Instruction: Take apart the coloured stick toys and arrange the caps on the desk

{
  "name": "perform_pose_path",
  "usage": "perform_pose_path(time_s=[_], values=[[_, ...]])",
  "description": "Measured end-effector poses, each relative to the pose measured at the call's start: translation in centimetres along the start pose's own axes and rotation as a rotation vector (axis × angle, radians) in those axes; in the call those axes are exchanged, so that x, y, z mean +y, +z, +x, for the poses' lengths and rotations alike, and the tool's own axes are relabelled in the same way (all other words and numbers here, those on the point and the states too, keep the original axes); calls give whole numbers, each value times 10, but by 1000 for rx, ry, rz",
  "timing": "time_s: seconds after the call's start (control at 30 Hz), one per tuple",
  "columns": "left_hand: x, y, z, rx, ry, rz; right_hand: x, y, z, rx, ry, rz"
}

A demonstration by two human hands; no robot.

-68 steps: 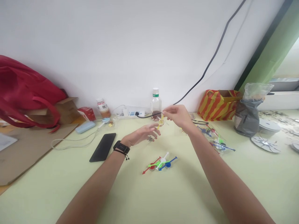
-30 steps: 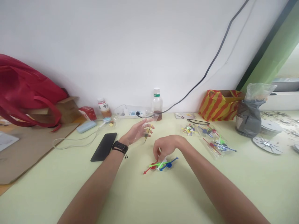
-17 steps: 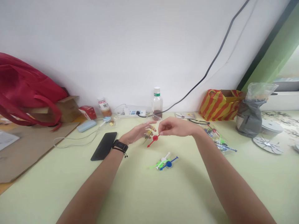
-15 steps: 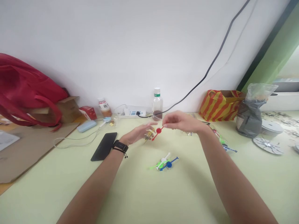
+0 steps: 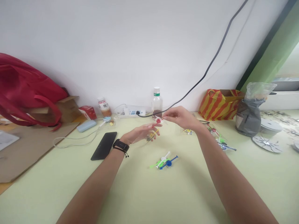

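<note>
My left hand (image 5: pixel 142 132) is closed loosely, palm turned inward, around a yellow arrow spinner (image 5: pixel 151 134). Its thumb and a finger also meet one end of a red arrow spinner (image 5: pixel 158 120). At the red spinner's other end, my right hand (image 5: pixel 176 116) pinches between thumb and forefinger. Something clear shows around the red disc, too small to make out fully. Nearer to me on the table lie a white arrow spinner (image 5: pixel 163 159), a green arrow spinner (image 5: pixel 160 163) and a blue arrow spinner (image 5: pixel 168 163), close together and partly overlapping.
A black phone (image 5: pixel 104 146) lies left of my wrist. Behind my hands stand a clear bottle (image 5: pixel 157 104) and a power strip (image 5: pixel 130 112). Bagged spinners (image 5: pixel 218 137), a striped bag (image 5: pixel 217 105) and a grey bag (image 5: pixel 249 116) are on the right.
The red spinner has risen slightly and turned, with its end now at my left thumb. My right hand has moved up a little. The loose spinners have stayed put.
</note>
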State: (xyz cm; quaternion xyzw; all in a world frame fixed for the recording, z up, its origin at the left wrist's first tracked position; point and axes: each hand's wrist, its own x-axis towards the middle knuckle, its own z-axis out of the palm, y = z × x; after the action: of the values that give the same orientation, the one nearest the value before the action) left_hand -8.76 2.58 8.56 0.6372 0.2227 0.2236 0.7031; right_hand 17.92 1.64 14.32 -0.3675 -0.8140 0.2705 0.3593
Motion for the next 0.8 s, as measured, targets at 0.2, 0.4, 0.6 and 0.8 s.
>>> perform_pose_path(time_s=[0.2, 0.4, 0.6, 0.8], values=[[2, 5, 1, -7, -4, 11, -9, 7, 2, -120, -61, -68], [1, 5, 1, -46, 30, -5, -17, 16, 2, -235, -95, -17], [1, -1, 0, 10, 11, -49, -14, 17, 2, -137, -92, 97], [-6, -3, 6, 13, 2, -150, -9, 17, 5, 18, -143, 68]])
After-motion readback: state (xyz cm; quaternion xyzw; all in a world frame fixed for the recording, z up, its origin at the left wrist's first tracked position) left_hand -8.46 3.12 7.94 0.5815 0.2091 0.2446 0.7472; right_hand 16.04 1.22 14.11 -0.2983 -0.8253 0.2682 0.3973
